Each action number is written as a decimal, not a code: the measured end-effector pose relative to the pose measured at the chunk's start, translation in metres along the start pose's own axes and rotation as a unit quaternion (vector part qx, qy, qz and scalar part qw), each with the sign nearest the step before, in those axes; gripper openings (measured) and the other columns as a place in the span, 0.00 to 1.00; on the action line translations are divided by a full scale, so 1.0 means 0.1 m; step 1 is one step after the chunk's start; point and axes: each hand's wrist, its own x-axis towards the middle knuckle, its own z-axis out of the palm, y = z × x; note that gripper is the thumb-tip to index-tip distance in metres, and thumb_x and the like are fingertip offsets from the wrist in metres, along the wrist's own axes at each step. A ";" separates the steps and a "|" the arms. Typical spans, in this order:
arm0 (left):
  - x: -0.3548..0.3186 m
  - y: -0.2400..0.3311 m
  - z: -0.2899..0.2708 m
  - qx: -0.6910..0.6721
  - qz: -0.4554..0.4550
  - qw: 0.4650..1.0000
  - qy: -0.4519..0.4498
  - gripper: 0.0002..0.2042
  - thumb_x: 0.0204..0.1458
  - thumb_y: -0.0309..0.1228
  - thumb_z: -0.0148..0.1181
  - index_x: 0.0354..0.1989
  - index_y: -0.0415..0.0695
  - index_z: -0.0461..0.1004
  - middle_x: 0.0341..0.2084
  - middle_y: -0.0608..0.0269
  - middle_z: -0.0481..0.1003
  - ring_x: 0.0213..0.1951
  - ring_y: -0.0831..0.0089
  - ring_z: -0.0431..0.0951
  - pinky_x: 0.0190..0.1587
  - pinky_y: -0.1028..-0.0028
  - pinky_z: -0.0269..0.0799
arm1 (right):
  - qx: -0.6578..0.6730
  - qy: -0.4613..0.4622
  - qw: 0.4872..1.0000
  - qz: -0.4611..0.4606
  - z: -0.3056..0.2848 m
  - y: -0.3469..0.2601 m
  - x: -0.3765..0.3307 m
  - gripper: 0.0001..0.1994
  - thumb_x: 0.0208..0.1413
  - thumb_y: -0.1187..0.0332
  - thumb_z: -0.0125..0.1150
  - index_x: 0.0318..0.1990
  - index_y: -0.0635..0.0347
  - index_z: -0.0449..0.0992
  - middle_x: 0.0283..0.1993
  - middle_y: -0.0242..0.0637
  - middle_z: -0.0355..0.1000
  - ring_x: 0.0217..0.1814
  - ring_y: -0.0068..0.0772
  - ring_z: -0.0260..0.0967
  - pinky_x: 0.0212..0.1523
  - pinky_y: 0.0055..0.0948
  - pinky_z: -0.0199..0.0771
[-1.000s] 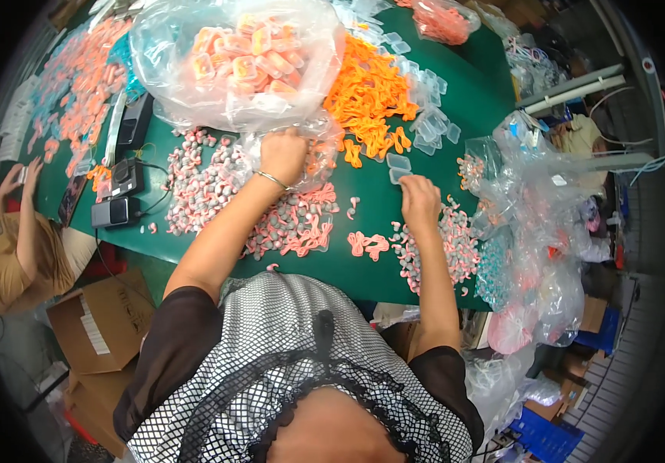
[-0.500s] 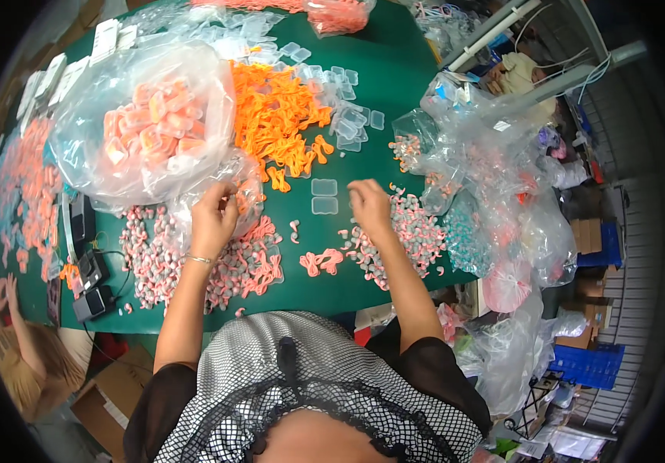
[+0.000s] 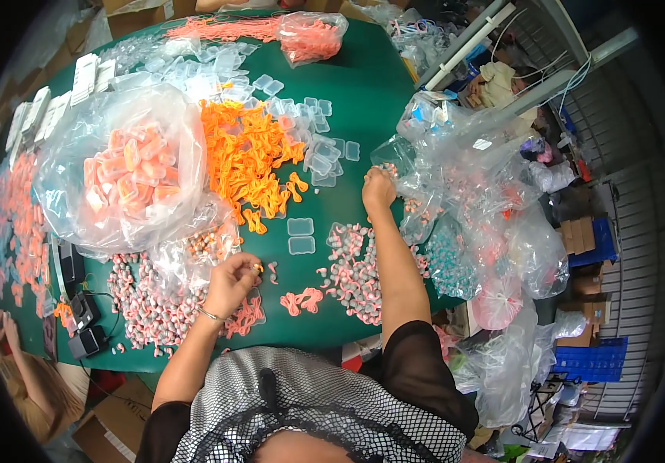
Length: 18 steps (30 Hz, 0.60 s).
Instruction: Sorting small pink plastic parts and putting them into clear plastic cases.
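Note:
My left hand [image 3: 232, 285] is closed in a pinch on a small orange piece [image 3: 260, 268]. It is over the edge of a heap of small pink-and-grey curved pieces [image 3: 147, 297]. Farther off, my right hand [image 3: 379, 190] is closed at a clear plastic bag [image 3: 394, 157] of small orange-and-grey pieces; what its fingers hold is hidden. Between the hands an opened clear plastic case [image 3: 301, 236] lies flat on the green table. Nearer me are a coral cord bundle [image 3: 301, 301] and one loose curved piece [image 3: 273, 272]. Under my right forearm spreads another heap of pink-and-grey pieces [image 3: 351, 270].
Orange cord bundles [image 3: 247, 154] and clear cases [image 3: 324, 158] are piled behind. A large clear bag [image 3: 54, 185] holds orange-filled cases. Bulging plastic bags [image 3: 533, 255] crowd the right edge. Another person's hands [image 3: 6, 330] show at far left.
My right hand has reached away from me to the small bag at the right. The left hand has moved nearer me and now shows an orange piece in its fingertips. The whole view has shifted.

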 end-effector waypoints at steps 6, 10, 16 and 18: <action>0.05 0.04 0.14 0.005 0.000 0.999 -0.035 0.05 0.51 0.17 0.56 0.36 0.35 0.73 0.26 0.67 0.74 0.29 0.83 0.74 0.32 0.83 0.70 | 0.047 -0.016 0.999 -0.020 -0.12 -0.11 -0.16 0.05 0.47 0.70 0.61 0.33 0.54 0.74 0.34 0.38 0.71 0.37 0.47 0.71 0.37 0.42 0.71; 0.14 -0.10 0.22 0.008 0.009 0.999 -0.043 0.05 0.50 0.18 0.57 0.36 0.35 0.73 0.29 0.66 0.72 0.28 0.83 0.73 0.31 0.82 0.70 | 0.125 -0.021 0.987 -0.103 -0.14 -0.12 -0.34 0.05 0.46 0.72 0.61 0.32 0.55 0.74 0.32 0.38 0.71 0.35 0.45 0.71 0.34 0.41 0.71; 0.16 -0.10 0.27 0.049 0.024 0.998 -0.040 0.05 0.50 0.20 0.59 0.35 0.36 0.74 0.28 0.67 0.70 0.27 0.83 0.71 0.31 0.83 0.69 | 0.157 -0.010 0.976 -0.149 -0.08 -0.12 -0.44 0.05 0.46 0.73 0.62 0.32 0.56 0.76 0.32 0.39 0.72 0.32 0.44 0.71 0.33 0.38 0.71; 0.14 -0.12 0.26 0.047 0.025 0.998 -0.039 0.05 0.50 0.20 0.59 0.35 0.36 0.74 0.28 0.67 0.70 0.27 0.83 0.71 0.31 0.83 0.69 | 0.177 -0.005 0.972 -0.153 -0.06 -0.12 -0.46 0.04 0.45 0.72 0.62 0.31 0.56 0.76 0.32 0.40 0.72 0.31 0.44 0.71 0.32 0.38 0.71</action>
